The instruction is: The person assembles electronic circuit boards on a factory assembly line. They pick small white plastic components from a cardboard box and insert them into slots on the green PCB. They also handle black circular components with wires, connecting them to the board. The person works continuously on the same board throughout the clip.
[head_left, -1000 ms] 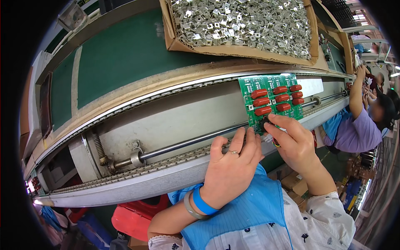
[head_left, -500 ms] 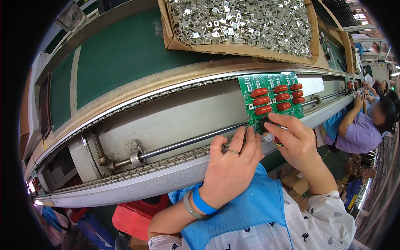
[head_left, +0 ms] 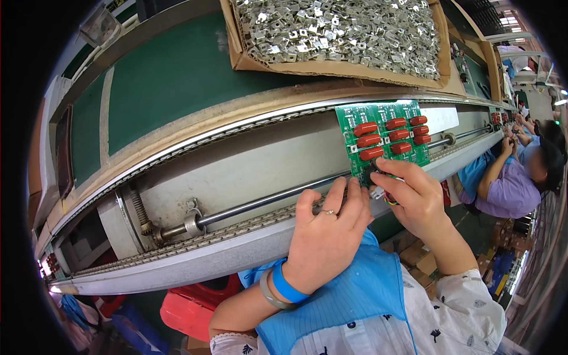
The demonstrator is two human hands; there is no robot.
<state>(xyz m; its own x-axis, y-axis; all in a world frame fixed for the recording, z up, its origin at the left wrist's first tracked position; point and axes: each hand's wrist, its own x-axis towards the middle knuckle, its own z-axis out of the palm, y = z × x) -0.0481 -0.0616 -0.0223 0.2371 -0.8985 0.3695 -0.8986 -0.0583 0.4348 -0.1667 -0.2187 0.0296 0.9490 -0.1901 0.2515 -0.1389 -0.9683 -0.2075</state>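
Observation:
A green circuit board (head_left: 350, 118) with several red capacitors (head_left: 370, 140) lies across the chain rails of a conveyor. Thumb and fingers of my right hand (head_left: 417, 192) pinch a small black component (head_left: 369, 175) at the board's near left corner; its exact kind is hidden by the fingers. Below those fingers hangs a white connector (head_left: 377, 192) with thin coloured wires. My left hand (head_left: 331, 234) rests over the near rail, fingers stretched and slightly apart, the tips against the board's near left edge. I see nothing held in it.
Beyond the far rail stands a cardboard box (head_left: 343, 74) full of small metal brackets (head_left: 337, 35). A metal shaft (head_left: 266, 204) runs between the chain rails (head_left: 177, 251). Co-workers (head_left: 515, 177) sit along the line at right. A red chair (head_left: 189, 310) is at lower left.
The board has shifted very slightly left. My right hand has moved a little left and down with the black component, and more of the white connector shows. My left hand has hardly moved.

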